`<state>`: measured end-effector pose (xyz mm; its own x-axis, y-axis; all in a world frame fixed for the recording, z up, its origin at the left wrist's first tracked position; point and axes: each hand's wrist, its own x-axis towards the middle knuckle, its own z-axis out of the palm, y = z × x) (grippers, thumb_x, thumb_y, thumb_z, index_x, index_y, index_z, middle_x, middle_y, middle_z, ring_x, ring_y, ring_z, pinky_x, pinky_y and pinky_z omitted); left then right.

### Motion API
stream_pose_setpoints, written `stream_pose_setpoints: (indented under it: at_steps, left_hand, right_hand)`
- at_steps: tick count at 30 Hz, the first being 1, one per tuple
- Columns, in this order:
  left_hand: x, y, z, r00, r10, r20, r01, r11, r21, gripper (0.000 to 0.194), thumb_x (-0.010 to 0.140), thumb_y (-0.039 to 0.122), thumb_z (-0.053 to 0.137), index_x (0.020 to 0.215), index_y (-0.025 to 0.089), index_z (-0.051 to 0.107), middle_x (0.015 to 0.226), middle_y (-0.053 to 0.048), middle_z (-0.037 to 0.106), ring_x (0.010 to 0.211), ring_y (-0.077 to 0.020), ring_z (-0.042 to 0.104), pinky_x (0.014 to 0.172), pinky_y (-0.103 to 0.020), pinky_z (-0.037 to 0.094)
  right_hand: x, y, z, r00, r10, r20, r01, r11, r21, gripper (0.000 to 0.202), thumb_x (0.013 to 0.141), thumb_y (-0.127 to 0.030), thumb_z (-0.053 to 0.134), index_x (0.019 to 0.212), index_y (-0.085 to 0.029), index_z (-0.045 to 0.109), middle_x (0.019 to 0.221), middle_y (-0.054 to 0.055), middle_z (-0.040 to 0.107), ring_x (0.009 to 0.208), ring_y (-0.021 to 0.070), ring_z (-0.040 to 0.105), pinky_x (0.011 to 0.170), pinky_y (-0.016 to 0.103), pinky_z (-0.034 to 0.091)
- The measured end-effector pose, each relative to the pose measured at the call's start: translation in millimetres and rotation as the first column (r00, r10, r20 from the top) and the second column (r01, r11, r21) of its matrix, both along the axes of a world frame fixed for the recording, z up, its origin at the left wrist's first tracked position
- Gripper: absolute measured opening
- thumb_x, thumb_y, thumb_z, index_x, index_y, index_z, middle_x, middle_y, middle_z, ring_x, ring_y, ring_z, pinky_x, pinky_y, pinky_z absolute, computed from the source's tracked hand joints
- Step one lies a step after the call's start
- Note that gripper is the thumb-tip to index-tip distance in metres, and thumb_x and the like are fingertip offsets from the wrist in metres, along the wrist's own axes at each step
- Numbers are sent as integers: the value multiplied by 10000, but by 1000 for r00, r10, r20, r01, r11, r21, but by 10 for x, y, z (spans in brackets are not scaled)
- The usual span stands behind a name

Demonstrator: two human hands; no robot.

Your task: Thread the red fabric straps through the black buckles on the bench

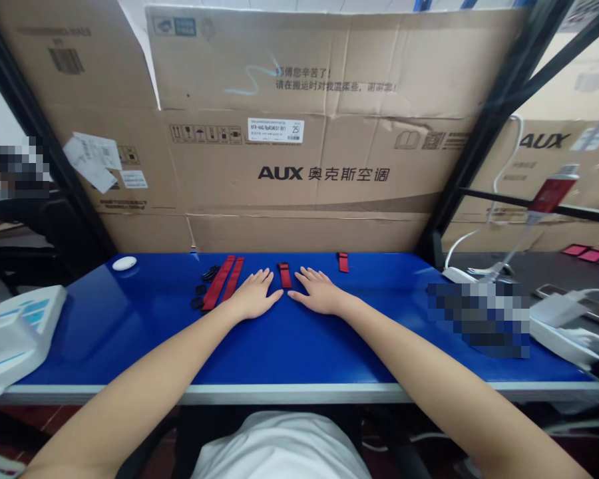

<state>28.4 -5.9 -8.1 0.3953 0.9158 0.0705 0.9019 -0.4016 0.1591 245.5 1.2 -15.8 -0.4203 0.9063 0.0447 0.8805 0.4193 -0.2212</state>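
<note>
My left hand (253,294) lies flat on the blue tabletop (299,352), fingers spread, just right of two long red straps (218,285). Opposite it my right hand (318,291) also rests flat with its fingers out. Between the two hands is a short red strap piece (285,275) with a black end; neither hand grips it. A similar short red strap piece (343,262) lies farther back on the right. Small black parts, probably buckles (198,297), sit by the left end of the long straps, next to a small black bundle (210,273).
A large cardboard sheet (329,193) stands along the table's back edge. At the left are a round white disc (124,263) and a white-and-blue device (40,326). White power strips (564,339) with cables lie at the right. Black frame posts (464,153) rise on both sides.
</note>
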Motion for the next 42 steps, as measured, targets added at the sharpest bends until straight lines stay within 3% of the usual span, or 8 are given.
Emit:
stream_pose_setpoints:
  at_steps: [33,42]
  left_hand:
    - [-10,34,-51,1000,2,31,-2,1000,8,794,886,649,279,1476,119,304,1570,-141,180,1459,-275,142,1168,-406,130]
    - [16,-5,7,1000,0,-1,0,999,-34,825,898,628,253,1488,51,259,1574,-166,152,1463,-280,121,1174,-396,122]
  right_hand:
    - [-10,-30,33,1000,-9,14,9,1000,-6,954,816,-804,129,1524,-171,212,1596,90,135,1473,301,59,1175,433,57]
    - [-7,-34,43,1000,-13,3,13,1000,-7,939,826,-792,160,1519,-163,233,1591,97,155,1469,313,79,1175,449,76]
